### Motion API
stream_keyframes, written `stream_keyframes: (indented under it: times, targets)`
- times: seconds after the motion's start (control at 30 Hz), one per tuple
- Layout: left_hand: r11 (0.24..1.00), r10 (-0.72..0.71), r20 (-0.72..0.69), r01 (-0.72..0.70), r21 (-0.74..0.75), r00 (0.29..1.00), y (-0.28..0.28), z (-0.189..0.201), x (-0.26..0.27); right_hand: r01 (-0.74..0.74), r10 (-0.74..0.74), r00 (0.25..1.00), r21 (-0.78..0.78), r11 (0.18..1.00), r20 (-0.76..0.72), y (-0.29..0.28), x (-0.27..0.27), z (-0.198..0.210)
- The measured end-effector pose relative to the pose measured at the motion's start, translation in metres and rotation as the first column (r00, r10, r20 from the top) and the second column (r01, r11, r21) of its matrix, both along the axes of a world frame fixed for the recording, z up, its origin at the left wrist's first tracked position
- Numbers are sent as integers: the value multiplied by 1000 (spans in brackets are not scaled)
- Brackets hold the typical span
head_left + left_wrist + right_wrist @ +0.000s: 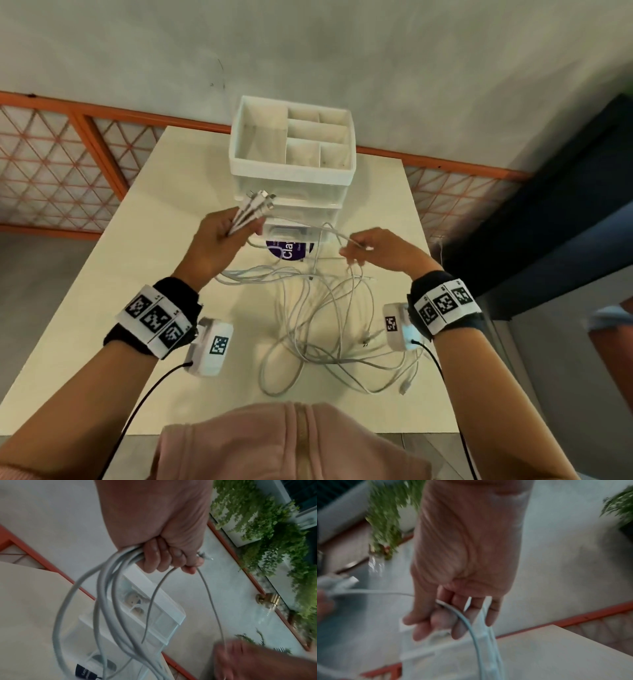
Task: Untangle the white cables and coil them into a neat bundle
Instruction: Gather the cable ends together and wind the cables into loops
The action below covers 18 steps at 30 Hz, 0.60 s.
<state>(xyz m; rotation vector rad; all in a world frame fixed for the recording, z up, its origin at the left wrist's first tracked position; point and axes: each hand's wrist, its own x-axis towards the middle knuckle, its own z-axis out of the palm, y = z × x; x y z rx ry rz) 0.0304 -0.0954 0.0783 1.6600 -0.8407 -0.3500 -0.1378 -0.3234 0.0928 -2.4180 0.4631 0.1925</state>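
Several white cables [325, 318] lie in loose tangled loops on the cream table [120, 274] between my arms. My left hand [219, 236] grips a bunch of their ends, and the plugs [258, 202] stick up past my fingers. From that fist [164, 555] the cable strands [109, 595] hang down in arcs. My right hand [368, 248], raised over the tangle, holds one strand [337, 236] that runs across toward the left hand. In the blurred right wrist view that cable [471, 627] passes between loosely curled fingers [423, 627].
A white drawer organiser [291, 150] with open top compartments stands at the table's far edge. A purple-labelled item [289, 250] lies in front of it. An orange railing [102, 113] runs behind the table, and a dark panel [565, 212] stands at the right.
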Motion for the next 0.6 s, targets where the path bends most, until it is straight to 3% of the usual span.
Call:
stream_keyframes:
  times: [0.1,0.23,0.37,0.43,0.53,0.6]
  targets:
    - [992,53,-30,-56,-109,998,4,6,2,38,-41,987,-20,999,-154,-15,-16,-40]
    - [996,30,-30,-32,-77,999,-1,6,-7,213,-213,977,47,976,-5,-16,-17,-65]
    - [979,-106,100,87,183,989,2,-11,-3,327,-416,847,291,899,331,-17,-6,-38]
    - [956,-152,112,118,269,982,5,-18,-3,311,-399,807,260,914,435,-18,-4,-15]
    - [927,-182,98,137,350,979,6,-18,-4,302,-325,843,123,945,428,-20,-13,11]
    - [905,-204,48,170,390,978,6,-17,-2,278,-277,897,48,959,344,-22,-26,18]
